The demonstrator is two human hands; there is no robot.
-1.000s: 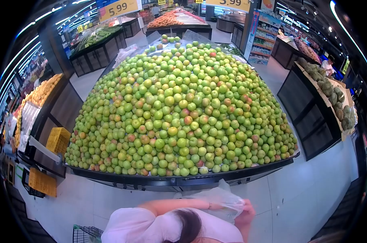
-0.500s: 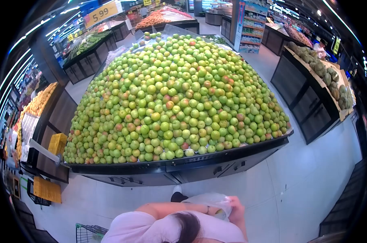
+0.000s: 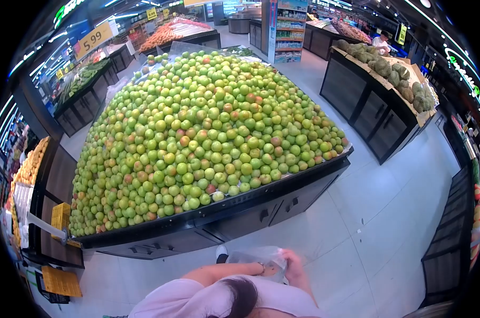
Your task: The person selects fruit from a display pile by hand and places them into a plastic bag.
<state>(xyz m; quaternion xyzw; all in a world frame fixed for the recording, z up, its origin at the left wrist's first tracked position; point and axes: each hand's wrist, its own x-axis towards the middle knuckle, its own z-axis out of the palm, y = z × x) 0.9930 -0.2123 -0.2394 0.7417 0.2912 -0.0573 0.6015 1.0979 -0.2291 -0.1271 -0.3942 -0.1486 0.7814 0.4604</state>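
Observation:
A clear plastic bag (image 3: 257, 255) is held low in front of my body, below the front edge of the display. Closed around the bag's edge at its right side is my right hand (image 3: 293, 263). My left forearm crosses my body, and my left hand (image 3: 272, 270) is at the bag's opening; its fingers are hidden by plastic, so I cannot tell what it holds. Beyond the bag, a big heap of small round green fruits (image 3: 197, 132), some blushed red and plum-like, fills a black display stand (image 3: 234, 200).
A yellow price sign (image 3: 93, 40) reads 5.99. Yellow crates (image 3: 61, 281) stand at lower left, near orange fruits (image 3: 30, 164). To the right, another stand (image 3: 364, 100) carries large spiky, brownish-green fruits (image 3: 383, 67). A person (image 3: 381, 41) is behind it. Tiled floor (image 3: 330, 259) lies between the stands.
My view has turned to the right, so the fruit display sits further left and tilted. Both hands stay together at the bag, with the left hand shifted slightly.

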